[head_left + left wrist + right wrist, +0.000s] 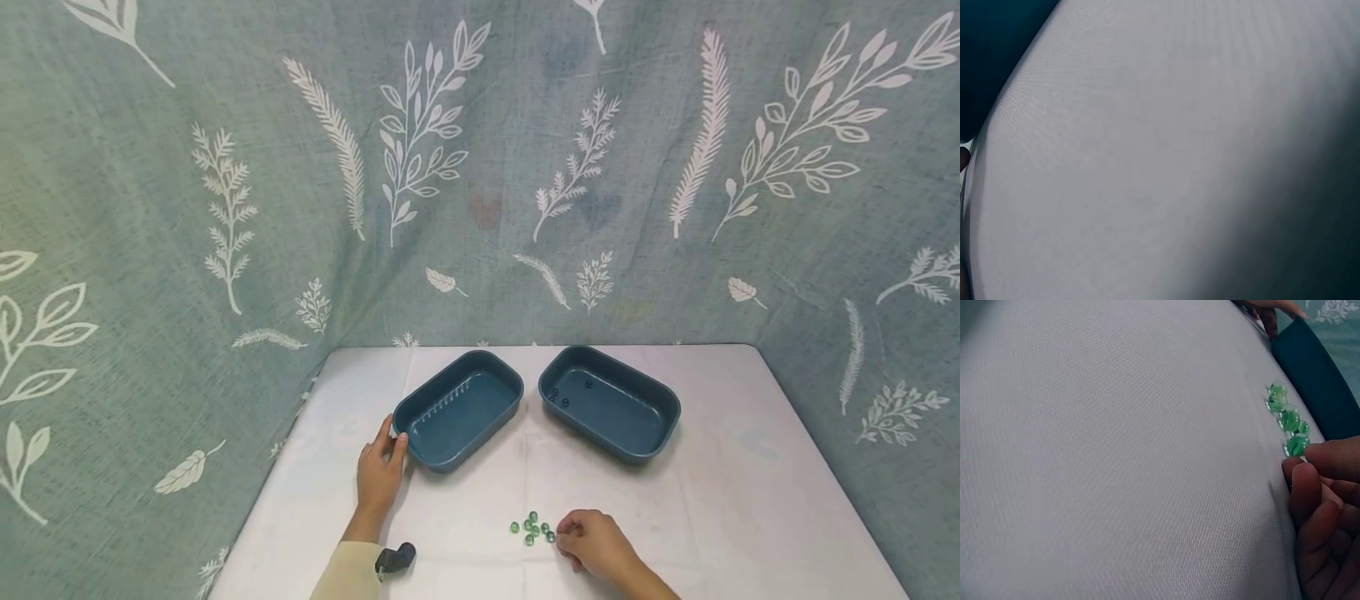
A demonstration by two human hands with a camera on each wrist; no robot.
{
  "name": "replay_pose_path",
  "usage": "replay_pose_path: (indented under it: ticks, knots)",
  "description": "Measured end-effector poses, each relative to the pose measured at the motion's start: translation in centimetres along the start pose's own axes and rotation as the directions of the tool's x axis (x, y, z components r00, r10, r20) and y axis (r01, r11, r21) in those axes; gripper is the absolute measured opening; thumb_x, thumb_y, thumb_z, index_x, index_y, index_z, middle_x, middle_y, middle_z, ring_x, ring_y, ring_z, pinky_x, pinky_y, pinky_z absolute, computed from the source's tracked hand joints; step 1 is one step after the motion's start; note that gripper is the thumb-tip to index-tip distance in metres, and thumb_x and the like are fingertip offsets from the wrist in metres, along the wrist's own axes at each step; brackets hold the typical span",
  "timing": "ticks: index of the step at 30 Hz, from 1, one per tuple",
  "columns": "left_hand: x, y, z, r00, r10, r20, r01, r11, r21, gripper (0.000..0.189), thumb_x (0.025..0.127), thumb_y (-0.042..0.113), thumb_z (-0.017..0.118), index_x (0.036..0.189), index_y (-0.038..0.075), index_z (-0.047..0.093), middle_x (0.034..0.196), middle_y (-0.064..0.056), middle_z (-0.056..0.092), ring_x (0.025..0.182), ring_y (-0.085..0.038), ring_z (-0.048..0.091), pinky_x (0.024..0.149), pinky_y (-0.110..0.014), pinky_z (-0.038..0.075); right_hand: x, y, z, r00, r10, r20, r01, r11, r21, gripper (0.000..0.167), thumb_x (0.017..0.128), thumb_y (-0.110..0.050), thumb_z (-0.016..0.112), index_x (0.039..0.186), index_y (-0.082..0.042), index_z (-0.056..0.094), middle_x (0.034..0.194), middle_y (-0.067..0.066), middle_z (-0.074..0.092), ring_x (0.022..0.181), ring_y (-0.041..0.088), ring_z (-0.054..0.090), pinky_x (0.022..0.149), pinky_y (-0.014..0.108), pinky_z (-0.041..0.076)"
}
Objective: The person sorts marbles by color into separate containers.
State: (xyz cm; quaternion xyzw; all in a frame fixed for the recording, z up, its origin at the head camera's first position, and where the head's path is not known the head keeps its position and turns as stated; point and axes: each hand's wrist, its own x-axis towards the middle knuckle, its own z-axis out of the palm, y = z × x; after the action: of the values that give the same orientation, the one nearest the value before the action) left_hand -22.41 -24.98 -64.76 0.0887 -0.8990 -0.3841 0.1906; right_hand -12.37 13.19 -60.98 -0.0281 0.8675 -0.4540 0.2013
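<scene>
Several green glass marbles point(531, 526) lie in a loose cluster on the white cloth. My right hand point(592, 542) is at their right side, fingers curled, thumb and fingertip pinching the nearest green marble point(1298, 445). That marble is still down by the cloth among the others. My left hand point(380, 475) holds the near left end of the left blue tray point(442, 471), its thumb at the rim and its fingers along the outer side. Nothing shows inside this tray but light reflections. In the left wrist view only a fingertip and a dark tray side appear.
A second blue tray point(637, 457) stands angled to the right, with several small dark round things point(566, 403) at its left end. White cloth point(720, 500) covers the table. Leaf-patterned fabric point(480, 275) hangs behind and at both sides.
</scene>
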Motion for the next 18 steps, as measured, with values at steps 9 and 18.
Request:
replay_pose_path:
  ticks: [9,18]
  knots:
    - [-0.13,0.15,-0.05,1.000,-0.003,0.007,0.003,1.000,-0.005,0.059,0.098,0.050,0.051,0.149,0.022,0.041,0.120,-0.017,0.066,0.126,-0.034,0.050,0.116,-0.051,0.011,0.00,-0.41,0.06,0.997,0.071,-0.012,-0.071,0.997,-0.032,0.007,0.085,-0.015,0.071,0.090,-0.011,0.068,0.061,-0.001,0.060,0.053,0.015,0.057,0.054,0.030,0.046]
    - [-0.07,0.04,0.03,1.000,-0.006,0.010,0.006,1.000,-0.012,0.060,0.098,0.054,0.049,0.150,0.024,0.040,0.121,-0.017,0.065,0.126,-0.033,0.049,0.116,-0.051,0.010,-0.21,-0.60,0.01,0.999,0.044,-0.011,-0.044,0.999,-0.026,0.007,0.088,-0.015,0.069,0.086,-0.008,0.068,0.063,-0.003,0.061,0.054,0.014,0.058,0.055,0.030,0.045]
